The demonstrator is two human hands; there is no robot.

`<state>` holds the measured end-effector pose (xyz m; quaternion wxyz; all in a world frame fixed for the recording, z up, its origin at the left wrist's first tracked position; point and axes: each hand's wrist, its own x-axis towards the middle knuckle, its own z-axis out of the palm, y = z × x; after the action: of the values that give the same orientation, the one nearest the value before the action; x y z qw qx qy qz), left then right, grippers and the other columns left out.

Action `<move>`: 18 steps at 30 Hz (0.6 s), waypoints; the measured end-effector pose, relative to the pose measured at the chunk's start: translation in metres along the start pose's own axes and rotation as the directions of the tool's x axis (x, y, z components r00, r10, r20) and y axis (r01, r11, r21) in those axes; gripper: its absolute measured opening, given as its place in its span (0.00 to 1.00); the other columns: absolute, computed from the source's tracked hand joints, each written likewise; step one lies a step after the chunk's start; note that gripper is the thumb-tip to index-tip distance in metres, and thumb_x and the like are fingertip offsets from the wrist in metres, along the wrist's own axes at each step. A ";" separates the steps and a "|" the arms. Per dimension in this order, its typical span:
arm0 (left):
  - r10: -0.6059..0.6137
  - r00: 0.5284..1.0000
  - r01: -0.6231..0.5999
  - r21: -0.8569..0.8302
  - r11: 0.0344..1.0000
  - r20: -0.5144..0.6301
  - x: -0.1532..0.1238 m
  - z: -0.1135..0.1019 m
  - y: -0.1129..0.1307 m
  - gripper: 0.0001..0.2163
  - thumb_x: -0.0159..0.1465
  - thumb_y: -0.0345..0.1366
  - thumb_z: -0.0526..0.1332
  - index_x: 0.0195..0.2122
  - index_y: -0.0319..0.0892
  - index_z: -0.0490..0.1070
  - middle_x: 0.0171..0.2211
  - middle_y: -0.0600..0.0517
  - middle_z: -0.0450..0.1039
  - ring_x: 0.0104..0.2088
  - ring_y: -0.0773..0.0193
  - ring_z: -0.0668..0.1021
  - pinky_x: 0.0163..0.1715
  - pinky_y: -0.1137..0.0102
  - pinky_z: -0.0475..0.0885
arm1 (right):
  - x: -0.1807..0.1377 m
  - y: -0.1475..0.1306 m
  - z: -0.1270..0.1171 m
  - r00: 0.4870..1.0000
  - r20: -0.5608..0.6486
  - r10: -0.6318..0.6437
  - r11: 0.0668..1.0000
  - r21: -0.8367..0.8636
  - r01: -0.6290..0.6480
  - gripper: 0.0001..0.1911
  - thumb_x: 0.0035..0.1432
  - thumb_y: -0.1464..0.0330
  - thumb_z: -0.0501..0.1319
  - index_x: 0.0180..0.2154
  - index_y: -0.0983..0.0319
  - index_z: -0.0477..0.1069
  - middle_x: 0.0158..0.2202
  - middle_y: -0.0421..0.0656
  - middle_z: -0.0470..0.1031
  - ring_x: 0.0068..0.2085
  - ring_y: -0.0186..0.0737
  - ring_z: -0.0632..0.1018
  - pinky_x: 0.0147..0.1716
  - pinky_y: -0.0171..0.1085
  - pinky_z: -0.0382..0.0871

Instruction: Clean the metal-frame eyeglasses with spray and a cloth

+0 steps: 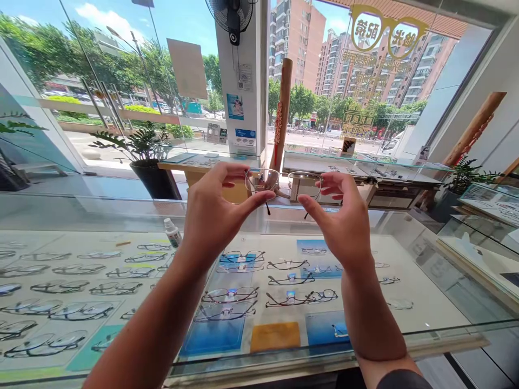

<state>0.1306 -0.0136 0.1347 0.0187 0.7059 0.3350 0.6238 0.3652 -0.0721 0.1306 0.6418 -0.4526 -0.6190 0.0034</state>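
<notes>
A pair of thin-rimmed eyeglasses (305, 174) is held up in front of me, above the glass display case. My left hand (219, 197) grips its left side, with the thumb near the lower edge of that lens. On the other side, my right hand (338, 210) pinches the right rim between thumb and fingers. The dark temple tips hang below the lenses. Through the clear lenses I see the far counter. Both arms reach out over rows of eyeglasses (230, 294) inside the case.
A small white bottle (172, 233) stands on the glass case (421, 248) left of my hands. Farther off are another display counter (389, 167), a potted plant (152, 173), a wooden post (284, 108) and a wall fan (232, 16) beside large windows.
</notes>
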 end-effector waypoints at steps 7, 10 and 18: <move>-0.027 0.999 0.034 -0.222 0.975 0.034 0.005 0.008 -0.014 0.28 0.56 0.55 0.83 0.49 0.48 0.75 0.45 0.49 0.84 0.47 0.55 0.86 0.52 0.59 0.83 | 0.004 0.008 0.005 0.998 0.056 0.010 0.997 0.081 -0.015 0.28 0.60 0.49 0.78 0.54 0.51 0.73 0.53 0.46 0.83 0.56 0.54 0.82 0.61 0.59 0.76; -0.013 1.000 0.015 -0.215 0.976 0.008 0.005 0.012 -0.017 0.27 0.57 0.54 0.83 0.49 0.49 0.75 0.44 0.50 0.83 0.46 0.56 0.86 0.50 0.60 0.82 | 0.005 0.010 0.005 0.997 0.073 0.034 0.995 0.094 -0.041 0.28 0.60 0.49 0.78 0.54 0.51 0.72 0.52 0.46 0.82 0.56 0.54 0.82 0.63 0.59 0.76; -0.036 0.998 0.044 -0.195 0.980 0.042 0.005 0.011 -0.019 0.28 0.57 0.58 0.82 0.50 0.48 0.77 0.47 0.48 0.85 0.48 0.54 0.86 0.51 0.59 0.82 | 0.006 0.010 0.004 0.998 0.045 0.042 0.994 0.102 -0.046 0.28 0.60 0.50 0.78 0.54 0.51 0.73 0.52 0.46 0.82 0.55 0.54 0.82 0.62 0.60 0.76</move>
<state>0.1322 0.0078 0.1284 0.1069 0.7057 0.2857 0.6395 0.3694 -0.0606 0.1285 0.6508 -0.4321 -0.6215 0.0592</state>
